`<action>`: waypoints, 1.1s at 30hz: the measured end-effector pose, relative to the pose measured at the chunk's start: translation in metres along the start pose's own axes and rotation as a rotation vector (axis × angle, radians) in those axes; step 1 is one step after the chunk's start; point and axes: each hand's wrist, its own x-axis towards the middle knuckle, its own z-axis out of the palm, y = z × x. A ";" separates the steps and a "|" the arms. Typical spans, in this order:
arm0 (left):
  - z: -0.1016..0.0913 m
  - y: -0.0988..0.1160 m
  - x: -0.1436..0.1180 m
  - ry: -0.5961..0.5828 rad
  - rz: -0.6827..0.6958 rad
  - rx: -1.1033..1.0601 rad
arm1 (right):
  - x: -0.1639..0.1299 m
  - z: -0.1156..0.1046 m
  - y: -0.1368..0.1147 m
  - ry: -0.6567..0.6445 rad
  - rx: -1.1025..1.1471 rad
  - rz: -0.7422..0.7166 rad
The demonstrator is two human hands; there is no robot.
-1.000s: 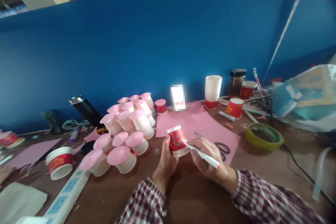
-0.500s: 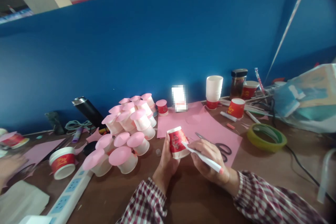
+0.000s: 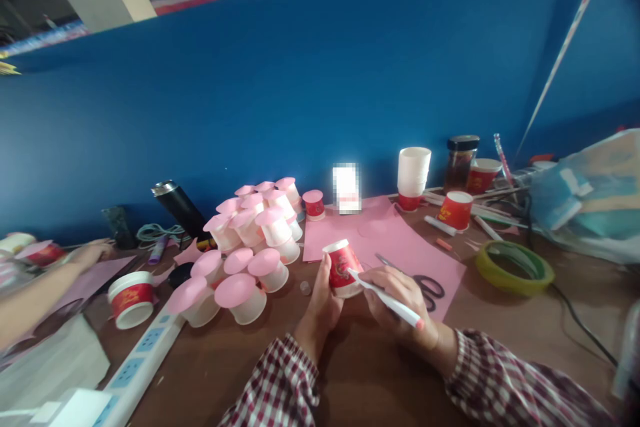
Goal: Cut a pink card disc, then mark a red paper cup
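Note:
A red and white paper cup (image 3: 343, 265) is gripped in my left hand (image 3: 321, 300), tilted, its printed side toward me. My right hand (image 3: 400, 300) pinches a white marker (image 3: 393, 303) with a red end; its tip meets or nearly meets the cup's red side. Behind my right hand a pair of scissors (image 3: 429, 288) lies on a sheet of pink paper (image 3: 370, 227), partly hidden by the fingers. To the left stand several cups topped with pink paper discs (image 3: 241, 289). One red cup with a pink disc (image 3: 314, 205) stands apart from them.
A power strip (image 3: 133, 367) and a red-banded cup (image 3: 131, 300) lie at left, near a co-worker's arm (image 3: 55, 290). Toward the right are stacked cups (image 3: 414, 173), an upturned red cup (image 3: 455, 211), yellow tape (image 3: 515, 268) and a plastic bag (image 3: 590, 193). A black flask (image 3: 181, 208) leans behind.
The view has shifted slightly, moving the background a little to the right. At left, the co-worker's arm reaches farther in. My hands keep their hold on the cup and marker.

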 end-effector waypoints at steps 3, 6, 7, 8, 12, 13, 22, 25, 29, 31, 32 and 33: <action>0.003 0.002 -0.001 -0.009 -0.029 -0.057 | 0.003 -0.002 -0.003 -0.020 -0.014 0.035; 0.003 0.002 -0.002 -0.036 -0.072 -0.087 | 0.005 -0.005 -0.005 -0.039 -0.022 0.069; 0.003 0.001 -0.001 -0.044 -0.075 -0.093 | 0.005 -0.005 -0.005 -0.043 -0.023 0.071; 0.002 0.001 -0.001 -0.051 -0.075 -0.098 | 0.005 -0.005 -0.005 -0.045 -0.025 0.073; 0.000 -0.002 0.001 -0.042 -0.090 -0.113 | 0.002 -0.004 -0.002 -0.052 -0.023 0.085; -0.001 -0.003 0.001 -0.026 -0.097 -0.108 | 0.002 -0.003 -0.002 -0.050 -0.020 0.087; -0.003 -0.005 0.002 -0.023 -0.076 -0.117 | 0.004 -0.003 0.000 -0.040 0.013 0.096; -0.004 -0.006 0.002 -0.042 -0.068 -0.110 | 0.002 -0.003 0.001 -0.065 0.014 0.114; -0.004 -0.007 0.002 -0.051 -0.072 -0.103 | 0.000 -0.003 0.003 -0.087 0.027 0.135; -0.003 -0.006 0.001 -0.051 -0.067 -0.102 | -0.001 -0.004 0.002 -0.089 0.033 0.139; -0.003 -0.006 0.001 -0.052 -0.063 -0.102 | 0.000 -0.004 0.002 -0.092 0.036 0.138; -0.003 -0.006 0.001 -0.054 -0.059 -0.101 | 0.000 -0.004 0.002 -0.096 0.040 0.137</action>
